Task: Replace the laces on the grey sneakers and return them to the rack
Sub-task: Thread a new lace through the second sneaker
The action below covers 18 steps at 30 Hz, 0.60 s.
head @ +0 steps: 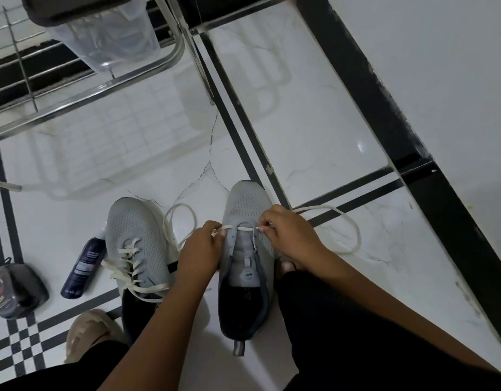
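One of two grey sneakers looks finished: the left sneaker (pixel 136 244) carries a cream lace crossed through its eyelets up to the collar, ends loose and apparently untied. The right sneaker (pixel 246 249) is barely begun — a single bar of the new lace (pixel 245 228) spans the lowest eyelet pair near the toe; the upper eyelets are bare, tongue exposed.

Both shoes stand side by side on the white tiled floor (pixel 314 136), toes pointing away from the person.

Left hand (pixel 200 249): fingers curled, pinching the lace end just left of the bottom eyelet. Right hand (pixel 289 235): fingertips pinched on the lace at the right-hand eyelet. Slack trails off in a loop on each side — one between the shoes, a longer one out to the right across the floor.

Estimate: roughly half done on lacing, judging by shoes alone. Remaining — thread the right sneaker to the top, tie or tuck both, then put the pair back.

Rack (pixel 82 88): chrome wire shelf at upper left, near the shoes. A dark spray bottle (pixel 82 266) lies left of the laced shoe; a dark pouch (pixel 16 292) sits further left.
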Tool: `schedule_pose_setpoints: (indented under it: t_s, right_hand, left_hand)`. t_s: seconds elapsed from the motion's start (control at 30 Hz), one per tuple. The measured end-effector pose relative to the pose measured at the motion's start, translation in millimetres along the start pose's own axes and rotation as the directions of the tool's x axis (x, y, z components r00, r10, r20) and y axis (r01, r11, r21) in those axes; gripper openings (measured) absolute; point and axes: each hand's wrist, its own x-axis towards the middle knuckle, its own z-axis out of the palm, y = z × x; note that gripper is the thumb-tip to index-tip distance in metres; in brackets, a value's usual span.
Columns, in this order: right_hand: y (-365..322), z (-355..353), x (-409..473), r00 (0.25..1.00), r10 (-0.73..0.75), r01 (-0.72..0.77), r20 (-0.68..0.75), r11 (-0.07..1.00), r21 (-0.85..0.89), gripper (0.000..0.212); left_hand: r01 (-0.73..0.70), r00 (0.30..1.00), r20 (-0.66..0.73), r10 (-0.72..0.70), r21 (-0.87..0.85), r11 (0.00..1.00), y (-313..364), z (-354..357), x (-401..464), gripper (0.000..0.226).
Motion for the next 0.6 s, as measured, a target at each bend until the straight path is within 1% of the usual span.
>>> schedule_pose_setpoints:
  t_s: [0.07, 0.13, 0.17, 0.2, 0.27, 0.3, 0.33, 0.43, 0.5, 0.6]
  right_hand:
    - [-5, -4, -2, 1.000, 0.001, -0.001, 0.009, 1.000, -0.022, 0.019]
    - [-11, -11, -6, 1.000, 0.023, -0.023, -0.007, 1.000, -0.019, 0.033]
    - [-15, -15, -7, 0.999, 0.047, -0.047, -0.015, 0.999, 0.005, 0.037]
    - [-19, -20, -9, 0.997, 0.076, -0.075, -0.015, 0.996, 0.044, 0.038]
    - [-28, -35, -9, 0.994, 0.112, -0.111, 0.000, 0.988, 0.104, 0.036]
    - [-32, -44, -9, 0.993, 0.116, -0.116, 0.008, 0.987, 0.109, 0.036]
    - [-39, -55, -9, 0.993, 0.120, -0.121, 0.017, 0.986, 0.115, 0.036]
    - [-64, -96, -10, 0.990, 0.131, -0.139, 0.048, 0.966, 0.217, 0.034]
    - [-89, -132, -12, 0.994, 0.086, -0.099, 0.064, 0.967, 0.233, 0.030]
    - [-137, -189, -23, 0.994, 0.032, -0.050, 0.104, 0.983, 0.176, 0.024]
  left_hand:
    - [-0.023, 0.999, -0.025, 0.024, 0.048, 0.999, 0, -4, 5, 0.025]
    - [-0.033, 0.997, -0.067, 0.042, 0.133, 0.991, 2, -12, 6, 0.027]
    - [-0.030, 0.997, -0.065, 0.042, 0.180, 0.983, 2, -16, 6, 0.029]
    - [-0.042, 0.997, -0.054, 0.055, 0.218, 0.975, 4, -20, 4, 0.030]
    - [-0.084, 0.996, -0.009, 0.089, 0.237, 0.968, 8, -30, 2, 0.031]
    - [-0.092, 0.996, 0.013, 0.091, 0.202, 0.975, 11, -36, 0, 0.032]
    - [-0.084, 0.996, 0.027, 0.082, 0.131, 0.988, 16, -45, -3, 0.034]
    - [-0.050, 0.996, 0.067, 0.055, -0.074, 0.996, 40, -75, -16, 0.038]
    - [-0.048, 0.993, 0.103, 0.062, -0.135, 0.990, 61, -104, -28, 0.030]
    - [-0.076, 0.990, 0.099, 0.095, -0.185, 0.980, 88, -148, -49, 0.024]
